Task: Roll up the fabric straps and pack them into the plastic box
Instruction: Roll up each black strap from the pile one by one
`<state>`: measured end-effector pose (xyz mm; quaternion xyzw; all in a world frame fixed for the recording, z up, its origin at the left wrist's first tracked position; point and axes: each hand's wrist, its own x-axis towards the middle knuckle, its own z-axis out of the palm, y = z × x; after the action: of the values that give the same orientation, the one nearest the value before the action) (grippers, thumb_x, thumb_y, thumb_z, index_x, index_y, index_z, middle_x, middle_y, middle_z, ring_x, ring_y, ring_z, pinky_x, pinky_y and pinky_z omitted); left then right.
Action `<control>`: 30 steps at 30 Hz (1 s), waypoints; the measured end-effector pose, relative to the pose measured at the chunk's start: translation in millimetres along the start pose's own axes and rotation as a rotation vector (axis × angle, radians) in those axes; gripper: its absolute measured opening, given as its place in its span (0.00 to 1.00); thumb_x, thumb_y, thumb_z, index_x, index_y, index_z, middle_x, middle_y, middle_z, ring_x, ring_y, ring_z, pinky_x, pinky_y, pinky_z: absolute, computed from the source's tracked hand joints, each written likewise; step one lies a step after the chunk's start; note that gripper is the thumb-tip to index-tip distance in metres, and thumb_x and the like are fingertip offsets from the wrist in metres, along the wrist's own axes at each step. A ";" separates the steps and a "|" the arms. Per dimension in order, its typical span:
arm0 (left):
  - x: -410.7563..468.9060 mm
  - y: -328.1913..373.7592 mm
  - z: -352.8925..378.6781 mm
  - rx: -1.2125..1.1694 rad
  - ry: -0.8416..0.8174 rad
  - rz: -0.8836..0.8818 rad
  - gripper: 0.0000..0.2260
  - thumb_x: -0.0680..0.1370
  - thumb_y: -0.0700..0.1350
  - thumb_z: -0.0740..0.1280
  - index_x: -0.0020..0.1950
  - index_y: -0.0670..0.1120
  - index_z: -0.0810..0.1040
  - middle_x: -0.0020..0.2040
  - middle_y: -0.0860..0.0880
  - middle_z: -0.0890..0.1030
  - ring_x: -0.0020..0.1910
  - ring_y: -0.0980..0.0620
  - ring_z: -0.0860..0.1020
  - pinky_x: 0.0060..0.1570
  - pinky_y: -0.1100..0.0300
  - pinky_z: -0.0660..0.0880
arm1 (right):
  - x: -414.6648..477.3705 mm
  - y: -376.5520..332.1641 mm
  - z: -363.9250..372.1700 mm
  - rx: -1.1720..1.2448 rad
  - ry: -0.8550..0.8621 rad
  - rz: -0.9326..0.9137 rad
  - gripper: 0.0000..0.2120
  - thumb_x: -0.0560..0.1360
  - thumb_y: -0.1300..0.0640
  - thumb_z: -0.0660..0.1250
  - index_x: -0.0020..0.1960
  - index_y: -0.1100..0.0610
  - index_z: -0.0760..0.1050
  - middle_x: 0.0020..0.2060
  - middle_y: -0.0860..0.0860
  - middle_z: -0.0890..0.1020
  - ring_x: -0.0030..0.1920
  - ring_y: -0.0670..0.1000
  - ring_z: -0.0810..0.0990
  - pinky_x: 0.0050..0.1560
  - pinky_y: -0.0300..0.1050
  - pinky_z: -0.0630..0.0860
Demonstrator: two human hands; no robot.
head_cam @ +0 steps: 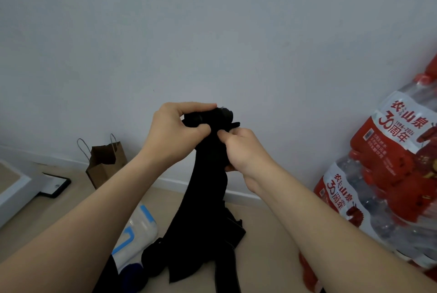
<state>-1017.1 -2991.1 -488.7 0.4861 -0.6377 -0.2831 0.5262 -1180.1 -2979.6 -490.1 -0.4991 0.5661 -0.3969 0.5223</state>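
A long black fabric strap [208,188] is held up at chest height in front of the wall. Its top end is wound into a small roll. My left hand [175,129] grips that roll from the left, thumb over the top. My right hand [243,148] pinches the strap just under the roll from the right. The rest of the strap hangs down to a heap of black straps [201,252] on the floor. The clear plastic box with blue clips [137,229] lies on the floor at lower left, partly behind my left forearm.
Shrink-wrapped packs of water bottles with red labels [387,174] are stacked at the right. A brown paper bag [104,162] stands against the wall at left, with a dark flat board [55,185] and a white ledge [16,188] beside it.
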 end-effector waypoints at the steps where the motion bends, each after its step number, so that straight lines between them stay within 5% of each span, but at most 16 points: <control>1: -2.1 1.5 1.2 -0.004 -0.032 0.003 0.19 0.72 0.42 0.71 0.58 0.58 0.89 0.53 0.64 0.88 0.57 0.64 0.85 0.61 0.57 0.82 | 0.5 1.7 1.6 0.008 0.013 0.005 0.11 0.87 0.54 0.61 0.52 0.57 0.79 0.44 0.54 0.86 0.41 0.52 0.87 0.30 0.41 0.80; 5: -5.3 1.9 2.2 -0.025 -0.099 0.035 0.10 0.79 0.44 0.78 0.58 0.56 0.89 0.52 0.62 0.88 0.56 0.63 0.85 0.61 0.59 0.83 | 2.3 3.9 -0.3 0.034 0.035 0.004 0.11 0.85 0.58 0.60 0.57 0.57 0.81 0.45 0.54 0.87 0.43 0.53 0.86 0.33 0.43 0.79; 8: -2.2 -0.7 -1.2 0.007 -0.096 0.054 0.16 0.79 0.39 0.77 0.64 0.54 0.86 0.55 0.60 0.87 0.58 0.63 0.84 0.59 0.59 0.83 | 3.6 3.4 -4.7 0.055 0.021 -0.016 0.10 0.85 0.58 0.62 0.58 0.56 0.82 0.48 0.54 0.89 0.44 0.52 0.88 0.32 0.42 0.79; 10: 0.4 -2.3 -4.0 0.050 -0.102 0.033 0.22 0.79 0.38 0.77 0.70 0.53 0.82 0.57 0.60 0.85 0.59 0.62 0.82 0.61 0.58 0.82 | 5.3 1.6 -8.4 0.090 0.005 -0.030 0.11 0.84 0.57 0.60 0.56 0.56 0.81 0.41 0.53 0.85 0.35 0.49 0.84 0.29 0.41 0.76; 15: 0.1 -1.2 -8.1 -0.035 -0.193 0.060 0.22 0.77 0.30 0.75 0.63 0.54 0.87 0.57 0.59 0.87 0.61 0.58 0.84 0.65 0.62 0.79 | 7.8 -1.8 -20.5 0.081 -0.085 -0.063 0.23 0.79 0.34 0.65 0.59 0.53 0.78 0.40 0.51 0.82 0.34 0.50 0.80 0.33 0.46 0.74; 17: -0.6 -1.5 -5.7 -0.075 -0.201 0.064 0.21 0.75 0.30 0.73 0.60 0.53 0.87 0.56 0.56 0.88 0.60 0.56 0.85 0.62 0.63 0.80 | 7.5 -1.4 -24.5 0.049 -0.072 -0.105 0.21 0.82 0.35 0.67 0.57 0.53 0.76 0.43 0.50 0.83 0.37 0.50 0.83 0.37 0.47 0.76; 21: 0.8 -0.8 0.6 -0.345 -0.209 -0.158 0.13 0.79 0.49 0.71 0.63 0.50 0.82 0.57 0.49 0.86 0.55 0.51 0.87 0.55 0.54 0.83 | 5.1 -3.0 -33.0 0.021 -0.078 -0.260 0.11 0.86 0.47 0.66 0.62 0.54 0.74 0.47 0.52 0.84 0.38 0.47 0.84 0.40 0.46 0.78; 24: -0.8 0.9 -2.1 -0.304 -0.392 -0.274 0.18 0.86 0.61 0.64 0.63 0.49 0.84 0.56 0.46 0.89 0.54 0.45 0.88 0.48 0.52 0.85 | 2.7 -2.1 -41.3 -0.101 -0.115 -0.334 0.09 0.88 0.50 0.63 0.66 0.51 0.71 0.47 0.52 0.86 0.44 0.48 0.85 0.45 0.44 0.80; 30: -5.2 2.4 -3.0 -0.156 -0.338 -0.159 0.06 0.85 0.46 0.70 0.60 0.47 0.83 0.47 0.48 0.87 0.47 0.48 0.88 0.41 0.54 0.86 | -4.9 4.4 -46.2 -0.192 -0.163 -0.284 0.16 0.87 0.39 0.59 0.69 0.46 0.71 0.50 0.48 0.85 0.47 0.44 0.85 0.46 0.44 0.82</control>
<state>-1015.2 -2985.0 -487.9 0.4384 -0.6527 -0.4496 0.4239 -1226.6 -2977.4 -486.9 -0.6521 0.4810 -0.3693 0.4550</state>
